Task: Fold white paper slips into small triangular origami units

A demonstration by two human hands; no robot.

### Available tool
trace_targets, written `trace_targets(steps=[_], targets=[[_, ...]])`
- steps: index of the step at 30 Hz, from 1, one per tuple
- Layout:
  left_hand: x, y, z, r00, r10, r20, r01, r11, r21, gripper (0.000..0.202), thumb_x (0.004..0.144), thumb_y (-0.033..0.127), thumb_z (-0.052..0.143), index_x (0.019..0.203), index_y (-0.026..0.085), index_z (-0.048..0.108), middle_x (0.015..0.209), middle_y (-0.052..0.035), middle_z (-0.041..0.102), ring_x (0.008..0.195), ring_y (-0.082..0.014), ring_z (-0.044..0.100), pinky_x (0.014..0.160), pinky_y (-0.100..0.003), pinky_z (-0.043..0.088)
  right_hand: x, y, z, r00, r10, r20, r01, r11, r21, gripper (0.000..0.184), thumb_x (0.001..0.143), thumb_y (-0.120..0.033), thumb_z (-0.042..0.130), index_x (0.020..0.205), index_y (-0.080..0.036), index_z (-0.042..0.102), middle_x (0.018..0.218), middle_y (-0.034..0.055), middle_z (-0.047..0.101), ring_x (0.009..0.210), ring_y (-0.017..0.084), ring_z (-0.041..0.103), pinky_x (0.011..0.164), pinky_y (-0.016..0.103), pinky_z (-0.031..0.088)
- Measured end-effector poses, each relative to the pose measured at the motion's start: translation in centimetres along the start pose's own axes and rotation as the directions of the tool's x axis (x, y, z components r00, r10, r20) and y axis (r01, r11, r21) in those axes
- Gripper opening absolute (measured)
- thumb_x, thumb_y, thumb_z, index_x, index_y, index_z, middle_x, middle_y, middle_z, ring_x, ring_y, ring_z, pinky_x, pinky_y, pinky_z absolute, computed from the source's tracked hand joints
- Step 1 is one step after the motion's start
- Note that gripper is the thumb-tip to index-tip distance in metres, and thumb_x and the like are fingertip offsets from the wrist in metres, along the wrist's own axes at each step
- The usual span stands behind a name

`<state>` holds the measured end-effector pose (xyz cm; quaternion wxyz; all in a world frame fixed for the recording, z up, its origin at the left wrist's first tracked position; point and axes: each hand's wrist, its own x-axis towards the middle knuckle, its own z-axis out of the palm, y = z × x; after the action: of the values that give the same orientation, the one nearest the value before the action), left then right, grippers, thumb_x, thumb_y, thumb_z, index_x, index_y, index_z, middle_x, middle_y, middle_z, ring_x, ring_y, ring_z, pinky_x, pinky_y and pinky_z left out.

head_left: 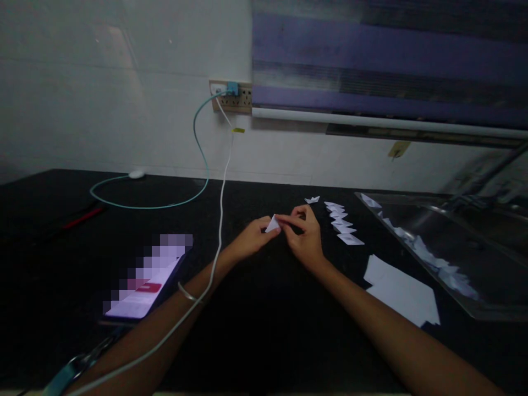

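Head view shows the small folded paper (272,224) pinched at the fingertips between left hand (249,240) and right hand (306,237), equally near both, with a row of folded pieces (343,223) just right of the right hand.

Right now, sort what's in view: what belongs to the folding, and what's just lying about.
Folding: left hand and right hand, both pinching the paper piece; folded pieces in a row; sheets.
Lying about: phone; white cable; green cable.
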<state>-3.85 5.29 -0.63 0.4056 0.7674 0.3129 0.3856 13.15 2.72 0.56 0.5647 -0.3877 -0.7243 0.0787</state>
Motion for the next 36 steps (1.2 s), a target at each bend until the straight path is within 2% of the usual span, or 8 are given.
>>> trace_targets(steps=[3, 9, 15, 19, 22, 25, 30, 36], targets=[[0.0, 0.5, 0.1, 1.000, 0.011, 0.015, -0.010, 0.998, -0.064, 0.029, 0.092, 0.033, 0.054, 0.108, 0.013, 0.068, 0.108, -0.0104, 0.068, 0.101, -0.0212, 0.061, 0.095, -0.035, 0.042, -0.1, -0.5, -0.1, 0.997, 0.003, 0.078, -0.005, 0.999, 0.032, 0.019, 0.087, -0.017, 0.060, 0.095, -0.025, 0.076, 0.081, 0.0032, 0.057, 0.077, 0.017, 0.057, 0.070, 0.033, 0.048], [0.0, 1.4, 0.4, 1.000, 0.026, 0.012, -0.024, 0.987, -0.156, 0.028, 0.089, 0.032, 0.058, 0.106, 0.013, 0.069, 0.101, -0.0100, 0.070, 0.092, -0.0202, 0.062, 0.091, -0.034, 0.045, 0.0, -1.7, -0.2, 0.987, 0.018, 0.157, -0.029, 0.997, 0.071, 0.013, 0.088, -0.024, 0.060, 0.096, -0.020, 0.070, 0.088, 0.0061, 0.064, 0.080, 0.018, 0.061, 0.071, 0.032, 0.050], [-0.2, 1.4, 0.0, 0.989, -0.133, 0.070, 0.150, 0.918, -0.367, 0.046, 0.066, 0.025, 0.076, 0.110, 0.013, 0.068, 0.091, -0.0043, 0.067, 0.071, -0.0117, 0.056, 0.062, -0.021, 0.042, 0.1, -1.3, -0.1, 0.989, 0.000, 0.145, -0.004, 1.000, 0.029, 0.010, 0.089, -0.021, 0.055, 0.092, -0.020, 0.065, 0.089, 0.0063, 0.064, 0.083, 0.020, 0.060, 0.077, 0.034, 0.050], [-0.2, 1.5, -0.3, 0.979, -0.201, 0.024, 0.184, 0.830, -0.526, 0.043, 0.082, 0.045, 0.062, 0.112, 0.015, 0.068, 0.102, -0.0098, 0.067, 0.078, -0.0151, 0.061, 0.048, -0.018, 0.037, 0.0, -0.7, 0.0, 0.993, -0.003, 0.119, 0.001, 1.000, 0.023, 0.016, 0.088, -0.018, 0.056, 0.102, -0.020, 0.062, 0.095, 0.0069, 0.065, 0.085, 0.020, 0.062, 0.081, 0.035, 0.050], [0.0, 1.2, -0.2, 0.968, -0.251, 0.019, 0.218, 0.797, -0.563, 0.055, 0.087, 0.061, 0.051, 0.107, 0.013, 0.069, 0.103, -0.0146, 0.068, 0.087, -0.0202, 0.064, 0.048, -0.018, 0.042, 0.0, -0.6, 0.1, 0.994, 0.019, 0.110, -0.022, 1.000, 0.021, 0.023, 0.087, -0.019, 0.057, 0.109, -0.020, 0.059, 0.096, 0.0076, 0.066, 0.084, 0.020, 0.063, 0.081, 0.035, 0.051], [0.4, 0.8, -0.1, 0.954, -0.300, -0.014, 0.238, 0.781, -0.577, 0.059, 0.083, 0.065, 0.055, 0.098, 0.009, 0.070, 0.096, -0.0155, 0.068, 0.087, -0.0207, 0.065, 0.052, -0.020, 0.048, 0.0, -0.7, 0.1, 0.985, -0.029, 0.168, 0.032, 0.999, -0.012, 0.015, 0.087, -0.017, 0.056, 0.099, -0.020, 0.064, 0.093, 0.0071, 0.067, 0.086, 0.021, 0.061, 0.080, 0.036, 0.049], [0.6, 0.7, -0.2, 0.946, -0.324, -0.035, 0.255, 0.803, -0.539, 0.050, 0.077, 0.057, 0.067, 0.086, 0.008, 0.070, 0.082, -0.0090, 0.067, 0.075, -0.0157, 0.064, 0.053, -0.021, 0.050, 0.1, -0.7, -0.1, 0.980, -0.084, 0.179, 0.091, 0.995, -0.031, 0.013, 0.087, -0.015, 0.056, 0.091, -0.021, 0.067, 0.090, 0.0058, 0.067, 0.087, 0.021, 0.059, 0.082, 0.039, 0.047], [0.2, 1.3, -0.4, 0.955, -0.297, 0.016, 0.261, 0.814, -0.519, 0.038, 0.083, 0.046, 0.065, 0.093, 0.009, 0.067, 0.079, -0.0093, 0.069, 0.073, -0.0162, 0.067, 0.054, -0.020, 0.049, 0.2, -0.3, -0.2, 0.991, -0.067, 0.120, 0.070, 0.997, -0.021, 0.013, 0.086, -0.014, 0.057, 0.090, -0.021, 0.067, 0.088, 0.0058, 0.066, 0.086, 0.021, 0.059, 0.079, 0.038, 0.047]])
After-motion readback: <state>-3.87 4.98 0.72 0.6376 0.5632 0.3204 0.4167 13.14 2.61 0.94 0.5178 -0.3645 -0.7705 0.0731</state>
